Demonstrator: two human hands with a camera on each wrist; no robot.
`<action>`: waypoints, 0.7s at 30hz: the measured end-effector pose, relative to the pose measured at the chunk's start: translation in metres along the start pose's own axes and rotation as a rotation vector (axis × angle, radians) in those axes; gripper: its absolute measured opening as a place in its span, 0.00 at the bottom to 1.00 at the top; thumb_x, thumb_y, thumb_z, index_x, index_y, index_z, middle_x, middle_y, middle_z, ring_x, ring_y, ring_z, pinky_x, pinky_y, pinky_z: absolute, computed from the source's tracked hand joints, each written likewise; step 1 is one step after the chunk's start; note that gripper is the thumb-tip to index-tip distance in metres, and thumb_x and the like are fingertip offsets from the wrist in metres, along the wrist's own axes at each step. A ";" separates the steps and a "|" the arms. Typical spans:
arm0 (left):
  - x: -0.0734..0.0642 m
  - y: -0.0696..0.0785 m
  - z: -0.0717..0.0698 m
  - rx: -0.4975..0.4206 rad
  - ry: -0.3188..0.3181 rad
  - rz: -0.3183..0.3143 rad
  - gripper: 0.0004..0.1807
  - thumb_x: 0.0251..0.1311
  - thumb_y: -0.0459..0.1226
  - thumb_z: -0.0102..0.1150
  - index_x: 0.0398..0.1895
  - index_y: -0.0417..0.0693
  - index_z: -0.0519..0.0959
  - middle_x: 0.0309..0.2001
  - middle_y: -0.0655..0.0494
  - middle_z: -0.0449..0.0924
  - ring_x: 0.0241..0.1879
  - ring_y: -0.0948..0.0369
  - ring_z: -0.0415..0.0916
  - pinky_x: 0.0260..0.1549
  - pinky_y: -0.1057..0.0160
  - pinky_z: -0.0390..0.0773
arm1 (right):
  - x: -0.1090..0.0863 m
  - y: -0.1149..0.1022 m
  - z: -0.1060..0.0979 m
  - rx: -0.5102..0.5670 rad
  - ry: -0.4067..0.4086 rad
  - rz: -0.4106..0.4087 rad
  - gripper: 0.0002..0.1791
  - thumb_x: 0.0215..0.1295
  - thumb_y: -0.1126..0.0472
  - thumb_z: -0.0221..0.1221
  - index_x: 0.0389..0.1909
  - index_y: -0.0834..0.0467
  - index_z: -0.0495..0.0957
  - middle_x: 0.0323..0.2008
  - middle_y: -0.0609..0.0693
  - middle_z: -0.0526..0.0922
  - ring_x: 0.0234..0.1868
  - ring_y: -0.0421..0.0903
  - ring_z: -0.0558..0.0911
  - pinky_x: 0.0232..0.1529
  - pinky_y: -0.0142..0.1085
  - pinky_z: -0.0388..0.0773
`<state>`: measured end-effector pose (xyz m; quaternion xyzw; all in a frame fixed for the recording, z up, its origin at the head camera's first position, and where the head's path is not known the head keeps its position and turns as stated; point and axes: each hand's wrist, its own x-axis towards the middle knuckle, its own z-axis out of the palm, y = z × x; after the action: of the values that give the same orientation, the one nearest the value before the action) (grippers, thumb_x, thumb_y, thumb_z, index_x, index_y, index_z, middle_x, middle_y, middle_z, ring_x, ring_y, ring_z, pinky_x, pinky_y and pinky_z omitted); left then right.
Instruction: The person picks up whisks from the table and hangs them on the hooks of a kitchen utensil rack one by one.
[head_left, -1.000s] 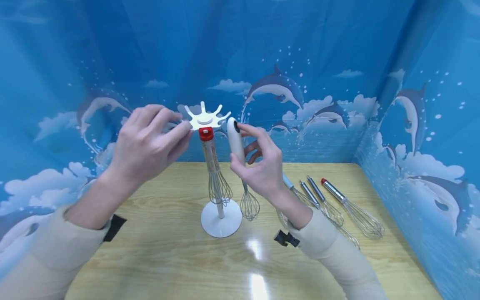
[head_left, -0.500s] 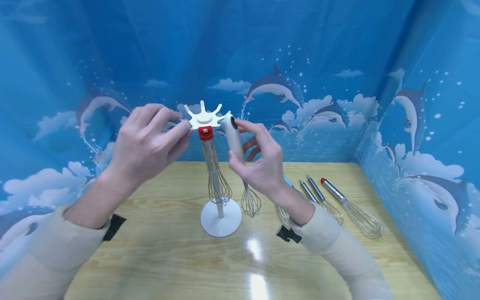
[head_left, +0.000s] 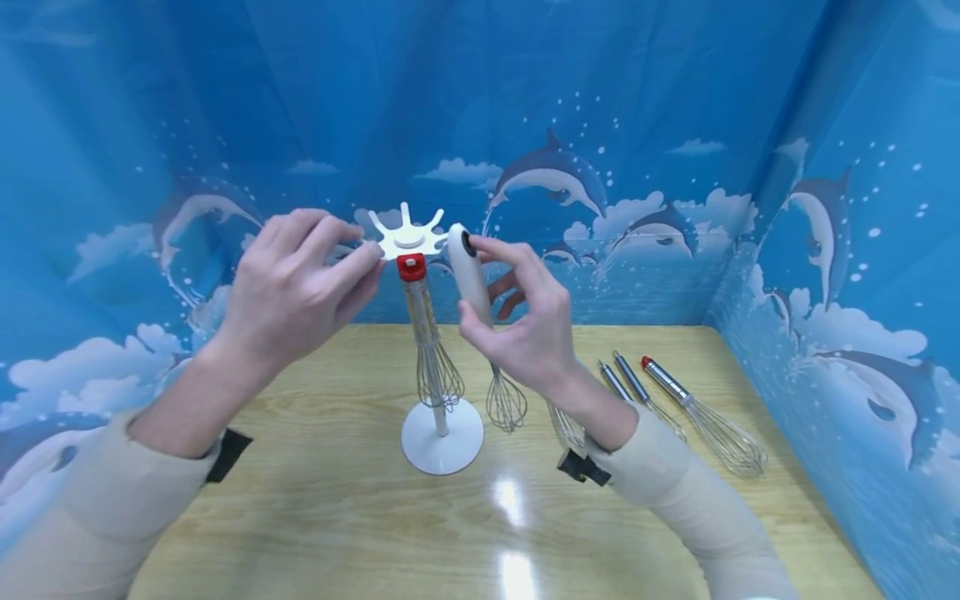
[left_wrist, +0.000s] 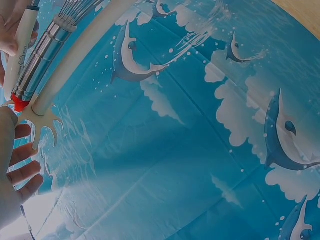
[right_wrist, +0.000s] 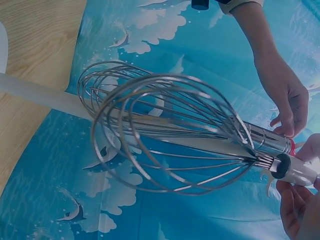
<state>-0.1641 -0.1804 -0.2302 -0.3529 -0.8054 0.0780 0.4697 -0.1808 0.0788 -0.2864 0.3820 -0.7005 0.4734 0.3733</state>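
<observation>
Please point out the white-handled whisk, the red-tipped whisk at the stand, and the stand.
White-handled whisk [head_left: 470, 275]: head view, on its handle.
Red-tipped whisk [head_left: 422, 312]: head view, on its handle.
Stand [head_left: 442, 454]: head view, on its round base.

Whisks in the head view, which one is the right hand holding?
The white-handled whisk, raised beside the white stand. One red-capped whisk hangs at the stand; the others lie on the table.

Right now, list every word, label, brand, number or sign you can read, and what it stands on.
No text is readable.
White-handled whisk: dark marking on the handle in the left wrist view, too small and blurred to read.
Hanging red-tipped whisk and white stand: no lettering visible.
</observation>
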 end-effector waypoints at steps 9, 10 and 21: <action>0.000 0.000 -0.001 -0.003 0.003 -0.002 0.11 0.68 0.39 0.67 0.46 0.41 0.86 0.46 0.38 0.86 0.46 0.41 0.82 0.41 0.47 0.86 | 0.001 -0.001 0.001 0.000 -0.033 -0.008 0.32 0.56 0.68 0.69 0.64 0.68 0.76 0.49 0.66 0.85 0.27 0.48 0.84 0.23 0.40 0.83; 0.000 0.000 -0.001 -0.005 0.004 -0.002 0.11 0.68 0.39 0.67 0.46 0.41 0.86 0.46 0.38 0.86 0.46 0.41 0.82 0.41 0.47 0.86 | 0.001 -0.001 0.001 -0.002 -0.036 -0.010 0.32 0.56 0.68 0.69 0.64 0.68 0.76 0.48 0.66 0.85 0.26 0.48 0.83 0.23 0.40 0.82; 0.000 0.001 0.000 0.000 0.003 0.001 0.10 0.68 0.39 0.67 0.46 0.41 0.85 0.45 0.38 0.86 0.46 0.41 0.82 0.40 0.47 0.86 | -0.001 0.001 0.003 -0.004 -0.056 0.000 0.32 0.55 0.69 0.69 0.64 0.67 0.75 0.49 0.65 0.85 0.27 0.48 0.84 0.24 0.36 0.82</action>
<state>-0.1635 -0.1801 -0.2303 -0.3533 -0.8047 0.0778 0.4707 -0.1816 0.0759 -0.2885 0.3941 -0.7116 0.4611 0.3545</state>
